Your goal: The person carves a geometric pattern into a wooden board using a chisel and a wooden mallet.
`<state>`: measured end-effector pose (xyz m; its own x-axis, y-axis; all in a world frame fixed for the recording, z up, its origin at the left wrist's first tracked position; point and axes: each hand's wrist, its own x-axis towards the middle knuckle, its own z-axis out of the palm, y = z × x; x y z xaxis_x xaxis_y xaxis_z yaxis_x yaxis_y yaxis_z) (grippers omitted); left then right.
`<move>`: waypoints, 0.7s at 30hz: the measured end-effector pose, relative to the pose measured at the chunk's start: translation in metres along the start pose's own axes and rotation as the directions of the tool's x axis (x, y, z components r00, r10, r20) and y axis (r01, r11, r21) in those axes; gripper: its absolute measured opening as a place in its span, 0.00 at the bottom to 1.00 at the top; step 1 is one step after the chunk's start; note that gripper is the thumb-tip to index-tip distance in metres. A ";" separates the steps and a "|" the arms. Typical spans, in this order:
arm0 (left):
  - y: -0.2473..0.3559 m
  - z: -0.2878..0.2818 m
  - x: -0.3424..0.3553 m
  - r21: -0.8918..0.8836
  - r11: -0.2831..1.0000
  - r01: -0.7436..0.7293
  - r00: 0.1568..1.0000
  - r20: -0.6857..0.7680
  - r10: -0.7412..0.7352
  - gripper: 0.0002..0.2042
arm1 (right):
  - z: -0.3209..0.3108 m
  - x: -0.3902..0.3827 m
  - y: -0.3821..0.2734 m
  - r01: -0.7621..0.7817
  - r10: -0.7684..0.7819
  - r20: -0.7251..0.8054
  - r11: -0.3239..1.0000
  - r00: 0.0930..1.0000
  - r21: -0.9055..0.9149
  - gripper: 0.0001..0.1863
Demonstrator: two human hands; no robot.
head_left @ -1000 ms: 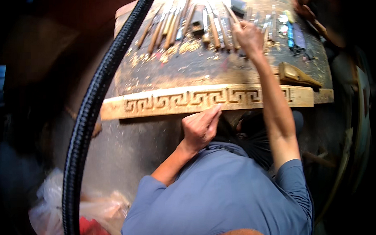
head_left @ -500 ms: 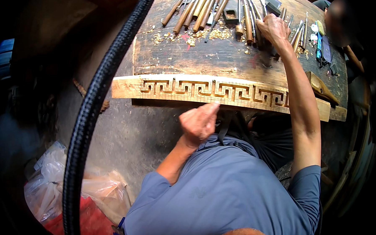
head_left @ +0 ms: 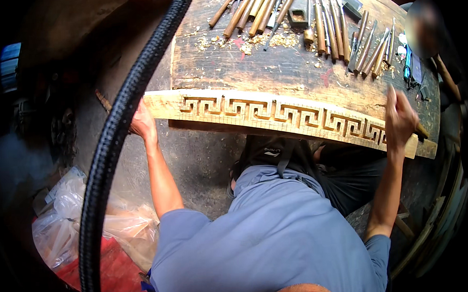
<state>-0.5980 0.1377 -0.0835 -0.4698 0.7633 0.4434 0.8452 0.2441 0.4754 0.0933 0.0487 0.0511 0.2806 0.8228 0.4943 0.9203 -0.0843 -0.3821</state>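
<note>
A long pale wooden board [head_left: 258, 109] with a carved, stepped key pattern and pencilled grid lines lies along the near edge of the workbench. My left hand [head_left: 143, 123] grips its left end, partly hidden by a black braided cable. Over the right end of the board is my right hand [head_left: 401, 119], fingers curled closed. A brown wooden piece [head_left: 422, 131] shows just beyond that hand, mostly covered by it. Whatever the right fingers hold cannot be made out.
Wood-handled chisels [head_left: 262, 11] and more carving tools [head_left: 336, 26] lie across the far side of the workbench [head_left: 215, 68], among wood shavings [head_left: 284, 40]. The braided cable [head_left: 116, 130] crosses the left. Plastic bags [head_left: 65, 221] lie at lower left. Another person sits at far right.
My left hand has gone from the board's middle to its left end. My right hand has come back from the chisels to the board's right end, over the brown wooden piece.
</note>
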 end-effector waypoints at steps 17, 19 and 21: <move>-0.021 -0.025 -0.003 -0.739 0.546 0.395 0.910 0.232 -0.344 0.27 | -0.036 -0.172 0.028 -0.741 0.672 0.323 0.547 0.667 0.390 0.23; -0.026 -0.039 0.000 -0.746 0.559 0.362 0.921 0.194 -0.338 0.27 | -0.032 -0.175 0.003 -0.806 0.719 0.401 0.389 0.568 0.446 0.22; -0.028 -0.043 -0.002 -0.747 0.568 0.345 0.926 0.174 -0.334 0.26 | -0.034 -0.190 0.007 -0.814 0.614 0.538 0.384 0.578 0.436 0.27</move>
<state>-0.6313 0.1034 -0.0648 -0.6732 0.7296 0.1202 0.1278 -0.0453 0.9908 0.0557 -0.1269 -0.0186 0.5803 0.7260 -0.3691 0.0058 -0.4568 -0.8895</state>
